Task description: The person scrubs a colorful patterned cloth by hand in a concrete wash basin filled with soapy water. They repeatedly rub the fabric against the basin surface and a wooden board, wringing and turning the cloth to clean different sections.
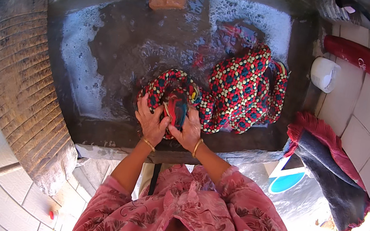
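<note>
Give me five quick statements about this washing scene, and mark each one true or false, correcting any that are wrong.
1. The left hand and right hand are both on the braided textile. True.
2. The red pump bottle stands upright in the water. False: the bottle lies on the tiles right of the basin.
3. White suds float on the water. True.
4. The ridged slab is at the right. False: the slab is at the left.
5. A reddish block sits by the basin's far side. True.

Fingers (192,116) grip 1 patterned mat (238,88), sudsy basin (300,86).
</note>
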Available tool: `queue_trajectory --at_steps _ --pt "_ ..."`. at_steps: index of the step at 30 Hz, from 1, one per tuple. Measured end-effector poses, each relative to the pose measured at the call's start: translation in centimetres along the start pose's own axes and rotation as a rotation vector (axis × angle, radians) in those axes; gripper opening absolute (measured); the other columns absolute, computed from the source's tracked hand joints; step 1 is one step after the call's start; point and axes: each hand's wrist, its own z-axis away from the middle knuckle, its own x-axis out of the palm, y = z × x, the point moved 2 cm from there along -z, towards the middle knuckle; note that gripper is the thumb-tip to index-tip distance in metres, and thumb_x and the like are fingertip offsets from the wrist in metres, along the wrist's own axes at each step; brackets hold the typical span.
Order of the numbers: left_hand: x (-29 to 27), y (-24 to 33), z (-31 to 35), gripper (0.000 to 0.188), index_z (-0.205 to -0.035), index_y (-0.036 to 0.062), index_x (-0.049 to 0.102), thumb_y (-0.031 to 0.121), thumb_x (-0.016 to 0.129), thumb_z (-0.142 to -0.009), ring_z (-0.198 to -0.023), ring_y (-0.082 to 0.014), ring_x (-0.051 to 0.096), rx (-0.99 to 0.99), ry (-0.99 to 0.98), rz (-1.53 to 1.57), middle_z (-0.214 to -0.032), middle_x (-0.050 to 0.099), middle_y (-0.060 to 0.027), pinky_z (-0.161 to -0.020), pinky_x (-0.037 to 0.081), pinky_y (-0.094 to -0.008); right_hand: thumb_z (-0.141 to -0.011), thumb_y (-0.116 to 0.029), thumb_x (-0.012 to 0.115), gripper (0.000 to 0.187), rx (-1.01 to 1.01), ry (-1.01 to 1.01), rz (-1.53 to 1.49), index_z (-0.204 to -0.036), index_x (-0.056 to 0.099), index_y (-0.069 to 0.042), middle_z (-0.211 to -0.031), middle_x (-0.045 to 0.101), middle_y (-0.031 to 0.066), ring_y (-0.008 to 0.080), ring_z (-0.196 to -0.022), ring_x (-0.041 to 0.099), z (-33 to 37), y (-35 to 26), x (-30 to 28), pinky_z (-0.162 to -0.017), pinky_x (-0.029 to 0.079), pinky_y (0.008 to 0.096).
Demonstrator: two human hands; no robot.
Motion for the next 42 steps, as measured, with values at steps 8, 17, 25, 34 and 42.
queue_trajectory --at_steps 8,17,25,34,42 --pt "5.7 -4.9 -10.2 0.033 -0.101 0.0103 0.064 0.034 0.042 -0.096 -0.114 -0.0401 0.039 0.025 -0.036 -0.305 -0.131 0.041 -0.0216 -0.091 0.029 -0.0527 -0.084 -0.036 0.057 0.041 0.086 0.137 0.253 -0.076 0.057 0.004 -0.085 0.054 0.0217 0.0394 -0.077 0.054 -10.4 4.9 4.6 -0.064 0.047 0.0453" --pt "6.8 -8.3 -19.7 0.034 -0.099 0.0129 0.07 0.038 0.049 -0.09 -0.093 -0.041 0.06 -0.434 -0.51 -0.25 -0.102 0.064 -0.0226 -0.08 0.045 -0.0515 -0.092 -0.041 0.047 0.046 0.272 -0.299 0.262 -0.077 0.065 -0.001 -0.083 0.064 0.0228 0.0394 -0.076 0.063 -19.9 11.4 6.7 -0.064 0.05 0.0472" --pt "6.9 -8.8 -20.6 0.032 -0.085 0.0143 0.071 0.039 0.051 -0.088 -0.081 -0.0411 0.063 -0.337 -0.142 -0.144 -0.083 0.067 -0.0172 -0.072 0.049 -0.048 -0.094 -0.049 0.04 0.053 0.29 -0.405 0.253 -0.091 0.065 -0.002 -0.093 0.064 0.027 0.0409 -0.092 0.061 -23.9 10.2 5.1 -0.084 0.047 0.0465" --pt "1.2 -3.4 -16.5 0.046 -0.135 0.0329 0.046 0.044 0.048 -0.09 -0.108 -0.0339 0.052 -0.076 -0.267 0.144 -0.114 0.056 -0.013 -0.089 0.037 -0.0509 -0.091 -0.064 0.034 0.065 0.396 -0.585 -0.128 -0.121 0.049 -0.009 -0.139 0.029 0.032 0.0434 -0.123 0.042 -15.6 8.6 -0.7 -0.102 0.035 0.0451" --pt "-0.3 2.5 -1.0 0.051 -0.117 0.0135 0.055 0.054 0.052 -0.086 -0.12 -0.0416 0.033 0.325 -0.023 -0.199 -0.128 0.038 -0.0205 -0.098 0.024 -0.0556 -0.081 -0.044 0.064 0.05 0.037 -0.172 0.171 -0.117 0.055 -0.011 -0.141 0.026 0.029 0.0445 -0.123 0.039 0.0 2.3 -2.5 -0.102 0.033 0.0497"
